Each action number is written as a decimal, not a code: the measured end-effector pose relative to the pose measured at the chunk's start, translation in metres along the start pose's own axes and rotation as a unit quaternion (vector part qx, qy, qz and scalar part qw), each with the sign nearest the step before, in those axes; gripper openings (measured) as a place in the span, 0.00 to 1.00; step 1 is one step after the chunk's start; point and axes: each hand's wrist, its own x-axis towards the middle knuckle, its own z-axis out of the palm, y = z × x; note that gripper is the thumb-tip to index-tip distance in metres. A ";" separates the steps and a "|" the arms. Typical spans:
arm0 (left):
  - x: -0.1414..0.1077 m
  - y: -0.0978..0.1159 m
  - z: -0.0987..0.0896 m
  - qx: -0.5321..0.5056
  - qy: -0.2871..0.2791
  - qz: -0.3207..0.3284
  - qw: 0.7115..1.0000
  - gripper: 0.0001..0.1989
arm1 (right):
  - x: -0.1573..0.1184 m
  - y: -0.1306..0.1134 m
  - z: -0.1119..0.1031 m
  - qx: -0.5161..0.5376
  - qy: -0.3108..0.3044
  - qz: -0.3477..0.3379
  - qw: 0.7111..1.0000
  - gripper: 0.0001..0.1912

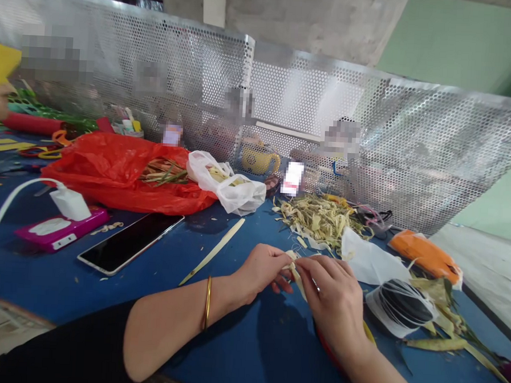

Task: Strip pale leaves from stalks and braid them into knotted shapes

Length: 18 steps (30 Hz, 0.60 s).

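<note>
My left hand (266, 272), a gold bangle on its wrist, pinches the upper end of a pale dried leaf strip (299, 280). Closed on the same strip from the other side is my right hand (338, 296), with the fingertips of both hands close together above the blue table. Thin thread-like lines show near the fingertips. A red and yellow object lies mostly hidden beneath my right hand. Just right of that hand sits a dark spool wound with white thread (399, 307). One long leaf strip (213, 253) lies flat to the left.
A heap of leaf strips (322, 221) lies beyond my hands, near a white bag (374, 260) and orange packet (425, 256). At left are a phone (130, 245), purple power strip (60, 230) and red plastic bag (98, 169). A perforated metal screen (286, 93) stands behind; people sit beyond it.
</note>
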 end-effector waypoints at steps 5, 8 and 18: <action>-0.003 0.008 -0.001 -0.098 -0.024 -0.035 0.994 0.07 | 0.001 -0.002 0.000 -0.059 0.017 -0.041 0.997 0.09; -0.002 0.011 -0.002 -0.131 -0.051 -0.051 0.989 0.09 | 0.001 -0.002 0.000 -0.083 0.019 -0.028 0.996 0.10; 0.001 0.005 -0.003 -0.193 -0.088 -0.011 0.977 0.07 | 0.000 0.000 0.002 -0.093 -0.016 -0.038 0.995 0.09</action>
